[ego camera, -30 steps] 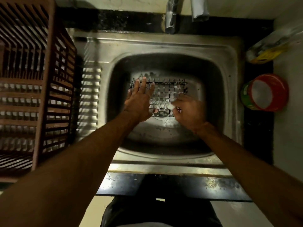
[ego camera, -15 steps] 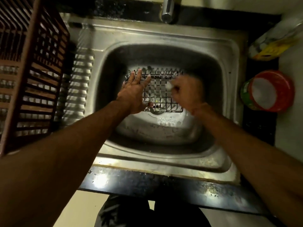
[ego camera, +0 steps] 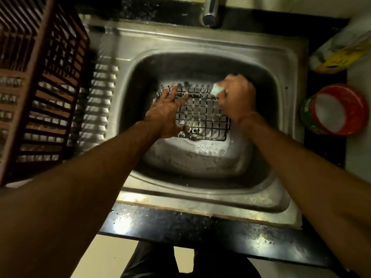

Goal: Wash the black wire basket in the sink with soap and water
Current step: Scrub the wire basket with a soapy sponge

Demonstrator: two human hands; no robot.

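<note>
The left hand (ego camera: pixel 167 115) presses flat on the black wire basket (ego camera: pixel 202 115); the right hand (ego camera: pixel 236 96) grips a scrubber (ego camera: pixel 217 89) beyond it. Soapy wire could slide under the flat palm.

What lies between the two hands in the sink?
In the head view, only soapy basket grid lies between the left hand and right hand, which holds a pale scrubber.

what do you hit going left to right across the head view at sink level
brown slatted crate → left hand → black wire basket → right hand gripping a pale sponge → red-rimmed tub
</note>
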